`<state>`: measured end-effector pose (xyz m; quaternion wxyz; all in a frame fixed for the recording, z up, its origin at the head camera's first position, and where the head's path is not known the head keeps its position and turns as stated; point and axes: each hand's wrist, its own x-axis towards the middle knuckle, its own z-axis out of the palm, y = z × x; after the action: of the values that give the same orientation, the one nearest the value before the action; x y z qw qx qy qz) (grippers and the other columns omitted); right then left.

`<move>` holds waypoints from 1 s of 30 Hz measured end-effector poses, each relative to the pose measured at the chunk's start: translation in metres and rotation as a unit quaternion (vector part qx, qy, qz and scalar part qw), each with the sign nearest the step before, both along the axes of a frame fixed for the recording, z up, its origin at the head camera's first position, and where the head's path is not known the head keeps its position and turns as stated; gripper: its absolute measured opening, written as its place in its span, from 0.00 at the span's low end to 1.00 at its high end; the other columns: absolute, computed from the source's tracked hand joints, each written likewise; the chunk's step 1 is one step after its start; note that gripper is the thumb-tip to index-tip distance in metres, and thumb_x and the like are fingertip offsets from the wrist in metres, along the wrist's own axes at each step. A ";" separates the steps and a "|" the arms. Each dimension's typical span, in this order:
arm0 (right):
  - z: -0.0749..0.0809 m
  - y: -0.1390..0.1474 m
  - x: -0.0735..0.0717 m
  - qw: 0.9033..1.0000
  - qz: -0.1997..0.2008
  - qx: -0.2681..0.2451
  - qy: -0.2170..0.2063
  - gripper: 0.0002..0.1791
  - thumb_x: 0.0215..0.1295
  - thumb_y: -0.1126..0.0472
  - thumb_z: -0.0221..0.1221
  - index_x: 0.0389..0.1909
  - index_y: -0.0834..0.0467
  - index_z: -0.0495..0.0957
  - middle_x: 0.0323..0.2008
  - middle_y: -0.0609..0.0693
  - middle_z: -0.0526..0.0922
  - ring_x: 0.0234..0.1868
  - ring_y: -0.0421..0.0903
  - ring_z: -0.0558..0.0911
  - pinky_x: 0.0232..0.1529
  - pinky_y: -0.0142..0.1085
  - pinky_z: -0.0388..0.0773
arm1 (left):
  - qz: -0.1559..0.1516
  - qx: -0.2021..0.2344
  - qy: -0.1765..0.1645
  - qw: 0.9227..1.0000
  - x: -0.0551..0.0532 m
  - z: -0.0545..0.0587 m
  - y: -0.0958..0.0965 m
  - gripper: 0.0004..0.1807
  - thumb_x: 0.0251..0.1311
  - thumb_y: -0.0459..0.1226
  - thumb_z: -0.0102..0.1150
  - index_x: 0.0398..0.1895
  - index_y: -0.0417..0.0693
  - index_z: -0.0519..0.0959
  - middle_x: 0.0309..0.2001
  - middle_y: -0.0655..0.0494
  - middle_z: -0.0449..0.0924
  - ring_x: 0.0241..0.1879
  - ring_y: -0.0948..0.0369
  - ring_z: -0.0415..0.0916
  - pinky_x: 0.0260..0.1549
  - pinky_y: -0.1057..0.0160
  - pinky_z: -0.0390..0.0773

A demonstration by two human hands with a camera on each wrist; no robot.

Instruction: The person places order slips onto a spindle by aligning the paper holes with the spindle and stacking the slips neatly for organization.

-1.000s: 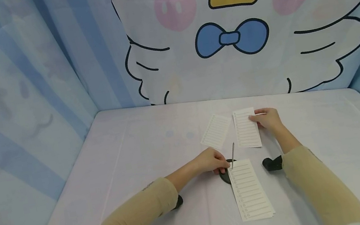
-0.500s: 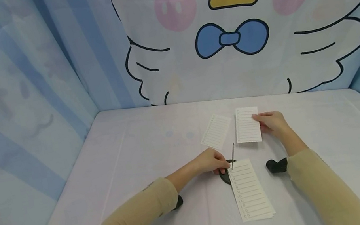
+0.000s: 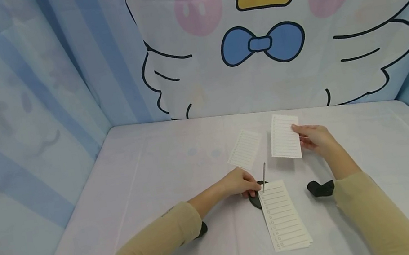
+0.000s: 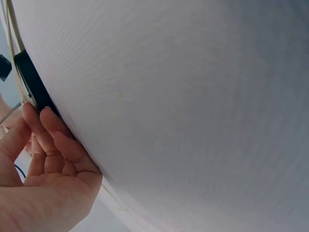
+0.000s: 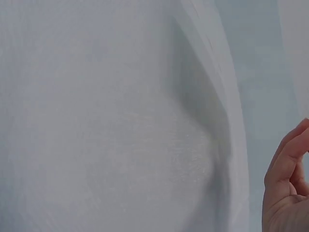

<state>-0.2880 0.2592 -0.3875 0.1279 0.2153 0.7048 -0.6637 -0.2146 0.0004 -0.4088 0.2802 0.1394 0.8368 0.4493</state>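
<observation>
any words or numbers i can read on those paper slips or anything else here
No text can be read anywhere.
Slip held in the right hand: the lined slip shows ruled lines only.
Slip lying flat on the table: the loose slip shows ruled lines only.
Stack on the spike stand: the stack of slips shows lines and small boxes, too small to read.

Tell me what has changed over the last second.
The right hand, gripping one lined slip, has lifted it off the table and carried it slightly away and to the right. The left hand stays on the black base of the spike; the stack and the other loose slip have not moved.
</observation>
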 end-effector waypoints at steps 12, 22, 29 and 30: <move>0.021 0.001 0.011 0.996 0.034 -0.076 0.042 0.22 0.54 0.51 0.64 0.44 0.55 0.67 0.29 0.41 0.78 0.31 0.36 0.76 0.31 0.24 0.73 | -0.005 -0.003 -0.006 1.000 0.000 0.002 -0.002 0.08 0.55 0.38 0.61 0.25 0.42 0.83 0.16 0.55 0.77 0.16 0.65 0.70 0.18 0.71 0.67; 0.039 -0.007 0.024 0.987 0.089 -0.108 0.074 0.13 0.58 0.54 0.61 0.39 0.55 0.72 0.30 0.42 0.80 0.31 0.37 0.77 0.27 0.25 0.72 | -0.018 -0.024 -0.047 0.998 -0.009 0.008 -0.015 0.09 0.56 0.41 0.59 0.30 0.45 0.82 0.22 0.58 0.79 0.20 0.63 0.74 0.19 0.69 0.67; 0.053 -0.016 0.036 0.981 0.119 -0.128 0.085 0.03 0.60 0.57 0.60 0.33 0.53 0.77 0.31 0.44 0.81 0.30 0.38 0.79 0.30 0.28 0.76 | -0.023 -0.020 -0.027 0.999 -0.023 0.042 -0.029 0.16 0.60 0.44 0.55 0.41 0.41 0.80 0.31 0.55 0.81 0.32 0.59 0.78 0.33 0.62 0.74; 0.055 -0.017 0.037 0.980 0.122 -0.128 0.086 0.03 0.60 0.58 0.59 0.33 0.53 0.77 0.31 0.44 0.81 0.31 0.38 0.79 0.31 0.29 0.77 | -0.023 -0.012 -0.021 0.999 -0.026 0.048 -0.031 0.16 0.60 0.44 0.54 0.43 0.40 0.79 0.32 0.55 0.81 0.33 0.59 0.78 0.36 0.60 0.74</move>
<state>-0.2505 0.2419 -0.3326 0.1731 0.0514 0.6433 -0.7440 -0.2403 -0.0303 -0.3611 0.3099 0.1456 0.8326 0.4353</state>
